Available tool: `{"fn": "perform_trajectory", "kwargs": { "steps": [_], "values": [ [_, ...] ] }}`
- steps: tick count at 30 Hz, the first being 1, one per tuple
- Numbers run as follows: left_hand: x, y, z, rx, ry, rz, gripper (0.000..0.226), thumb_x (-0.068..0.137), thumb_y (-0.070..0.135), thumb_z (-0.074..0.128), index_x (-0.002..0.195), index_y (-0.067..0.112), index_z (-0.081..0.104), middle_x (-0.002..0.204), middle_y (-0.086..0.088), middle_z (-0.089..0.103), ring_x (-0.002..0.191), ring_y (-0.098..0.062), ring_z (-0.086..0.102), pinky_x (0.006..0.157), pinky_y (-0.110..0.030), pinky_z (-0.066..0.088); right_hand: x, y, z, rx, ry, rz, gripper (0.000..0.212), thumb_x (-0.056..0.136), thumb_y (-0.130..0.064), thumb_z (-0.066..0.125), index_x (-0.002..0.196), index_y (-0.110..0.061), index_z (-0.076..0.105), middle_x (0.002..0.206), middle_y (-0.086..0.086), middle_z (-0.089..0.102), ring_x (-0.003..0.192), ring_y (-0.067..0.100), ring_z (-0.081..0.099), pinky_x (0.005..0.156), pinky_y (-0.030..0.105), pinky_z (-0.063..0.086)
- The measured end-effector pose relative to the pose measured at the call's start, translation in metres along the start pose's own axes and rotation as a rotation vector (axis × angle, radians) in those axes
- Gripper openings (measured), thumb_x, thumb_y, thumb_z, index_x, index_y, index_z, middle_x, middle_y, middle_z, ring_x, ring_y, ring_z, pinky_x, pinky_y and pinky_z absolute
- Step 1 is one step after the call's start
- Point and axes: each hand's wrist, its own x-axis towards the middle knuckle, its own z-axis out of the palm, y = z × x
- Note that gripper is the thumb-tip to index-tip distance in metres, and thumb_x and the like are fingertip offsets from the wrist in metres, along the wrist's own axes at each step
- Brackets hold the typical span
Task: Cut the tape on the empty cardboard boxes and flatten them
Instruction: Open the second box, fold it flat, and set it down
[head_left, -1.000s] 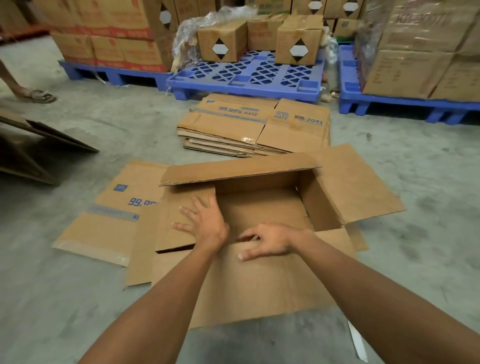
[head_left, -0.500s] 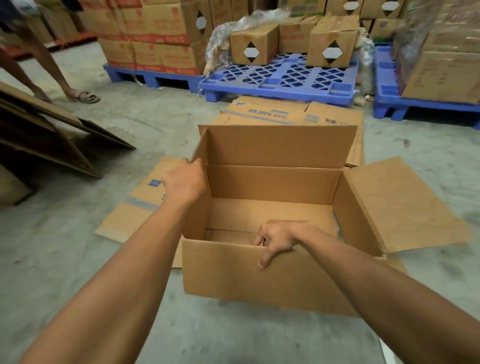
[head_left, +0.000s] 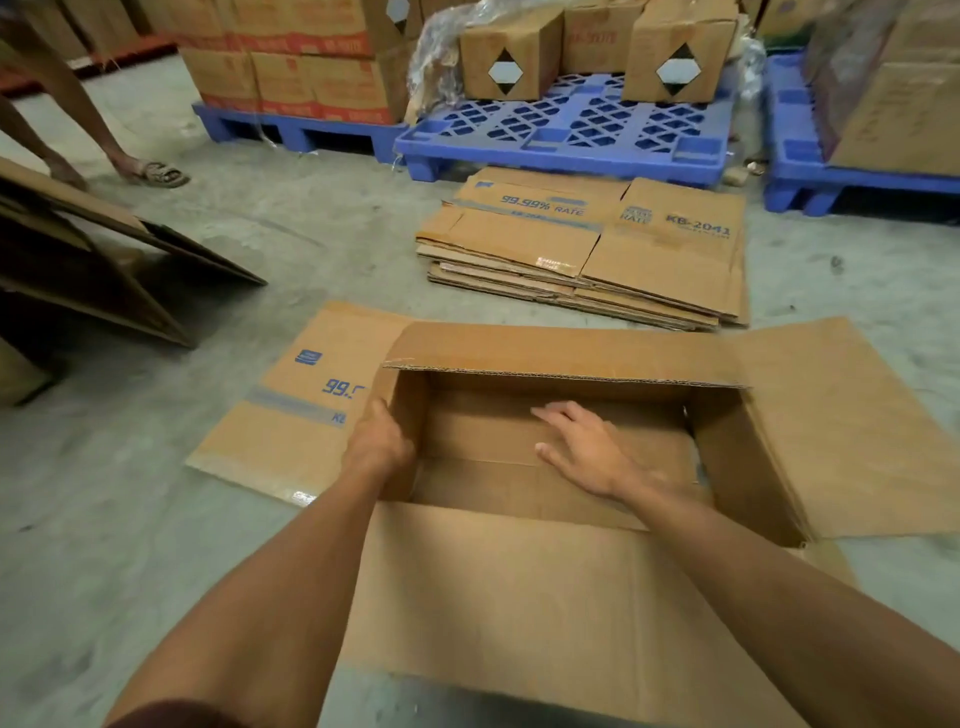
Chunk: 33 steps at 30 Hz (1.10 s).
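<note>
A: Working the open cardboard box (head_left: 519, 597) on the concrete floor (head_left: 130, 519), right in front of us, four top flaps splayed out. We'd say the step is collapsing it: bottom looks unsealed, with a seam running across the inner panels.

B: Hands?

A: Our left hand (head_left: 382, 441) is curled over the box's left wall, fingers wrapped on the edge. Our right hand (head_left: 587, 452) is inside, fingers spread and flat on the bottom panel, gripping nothing.

B: Best way?

A: Push the bottom flaps through with the right palm, then shear the left wall sideways so the box folds along its corners. Keep fingers off the corrugated rim; raw edges cut.

B: Room?

A: Floor to the left is partly taken by a flattened sheet (head_left: 291, 415) touching the box. The flattened stack (head_left: 597, 249) sits just beyond the far flap, in front of the blue pallet (head_left: 571, 135). The right flap (head_left: 841, 431) lies on bare floor. Leaning cardboard panels (head_left: 104, 260) far left, well apart. Another person's sandalled foot (head_left: 156, 171) is also well clear.

B: So collapse toward the left sheet?

A: Likely, then slide it to the stack.
</note>
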Motion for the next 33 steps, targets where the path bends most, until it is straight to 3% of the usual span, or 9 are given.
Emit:
{"fn": "perform_trajectory", "kwargs": {
  "steps": [4, 7, 13, 16, 19, 23, 28, 30, 33],
  "values": [
    [0.021, 0.022, 0.004, -0.003, 0.068, -0.103, 0.064, 0.083, 0.018, 0.064, 0.136, 0.013, 0.028, 0.138, -0.020, 0.043, 0.127, -0.039, 0.047, 0.099, -0.051, 0.044, 0.021, 0.009, -0.009, -0.176, 0.405, 0.132, 0.044, 0.097, -0.036, 0.047, 0.136, -0.017, 0.050, 0.126, 0.012, 0.059, 0.118, 0.030, 0.053, 0.103, 0.042, 0.036],
    [0.041, 0.033, 0.008, 0.061, 0.121, -0.130, 0.066, 0.085, 0.023, 0.064, 0.139, 0.011, 0.028, 0.143, -0.018, 0.035, 0.132, -0.039, 0.039, 0.101, -0.058, 0.040, 0.045, 0.020, -0.020, -0.230, 0.530, 0.099, 0.058, 0.091, -0.032, 0.052, 0.146, -0.018, 0.038, 0.146, 0.009, 0.044, 0.138, 0.032, 0.037, 0.117, 0.048, 0.021],
    [0.082, 0.043, 0.012, 0.189, 0.180, -0.103, 0.063, 0.083, 0.035, 0.062, 0.135, 0.012, 0.034, 0.142, -0.016, 0.039, 0.137, -0.036, 0.034, 0.111, -0.062, 0.017, 0.107, 0.041, -0.043, -0.287, 0.390, 0.158, 0.072, 0.090, -0.032, 0.055, 0.153, -0.026, 0.021, 0.163, -0.004, 0.011, 0.151, 0.025, 0.005, 0.119, 0.057, 0.001],
    [0.092, 0.053, 0.012, 0.206, 0.185, -0.106, 0.068, 0.086, 0.037, 0.060, 0.140, 0.009, 0.031, 0.146, -0.018, 0.035, 0.138, -0.036, 0.031, 0.111, -0.065, 0.012, 0.130, 0.052, -0.042, -0.232, 0.245, 0.219, 0.072, 0.090, -0.026, 0.056, 0.152, -0.029, 0.021, 0.162, -0.006, 0.016, 0.151, 0.023, 0.009, 0.117, 0.059, 0.000],
    [0.106, 0.060, 0.012, 0.176, 0.187, -0.078, 0.067, 0.090, 0.034, 0.055, 0.145, 0.010, 0.024, 0.146, -0.017, 0.033, 0.137, -0.037, 0.030, 0.108, -0.062, 0.025, 0.134, 0.055, -0.032, -0.230, 0.233, 0.228, 0.073, 0.084, -0.017, 0.060, 0.149, -0.028, 0.028, 0.153, -0.002, 0.034, 0.146, 0.022, 0.022, 0.117, 0.060, -0.001],
    [0.116, 0.070, 0.010, 0.186, 0.224, -0.016, 0.061, 0.091, 0.030, 0.053, 0.142, 0.008, 0.028, 0.143, -0.019, 0.037, 0.133, -0.037, 0.035, 0.099, -0.052, 0.039, 0.146, 0.057, -0.036, -0.182, 0.151, 0.234, 0.077, 0.079, -0.025, 0.062, 0.148, -0.029, 0.027, 0.147, 0.000, 0.036, 0.143, 0.023, 0.023, 0.117, 0.059, -0.006],
    [0.126, 0.079, 0.003, 0.241, 0.246, 0.169, 0.077, 0.087, 0.029, 0.056, 0.152, 0.012, 0.019, 0.160, -0.009, 0.019, 0.147, -0.029, 0.016, 0.113, -0.058, 0.018, 0.135, 0.078, -0.054, -0.161, 0.129, 0.219, 0.073, 0.086, -0.018, 0.056, 0.151, -0.027, 0.023, 0.157, -0.001, 0.027, 0.147, 0.021, 0.019, 0.120, 0.048, 0.002],
    [0.131, 0.084, 0.000, 0.268, 0.240, 0.244, 0.077, 0.087, 0.028, 0.054, 0.153, 0.015, 0.018, 0.162, -0.006, 0.017, 0.150, -0.026, 0.009, 0.117, -0.059, 0.007, 0.115, 0.093, -0.060, -0.240, 0.207, 0.381, 0.076, 0.086, -0.017, 0.055, 0.153, -0.017, 0.019, 0.161, 0.005, 0.018, 0.149, 0.025, 0.012, 0.120, 0.050, 0.000],
    [0.133, 0.090, -0.007, 0.275, 0.282, 0.270, 0.061, 0.087, 0.020, 0.053, 0.145, 0.014, 0.032, 0.148, -0.013, 0.042, 0.144, -0.028, 0.026, 0.116, -0.061, 0.004, 0.081, 0.121, -0.075, -0.351, 0.228, 0.722, 0.074, 0.089, -0.025, 0.049, 0.152, -0.006, 0.015, 0.161, 0.016, 0.014, 0.150, 0.032, 0.006, 0.118, 0.052, -0.007]
  ]
}}
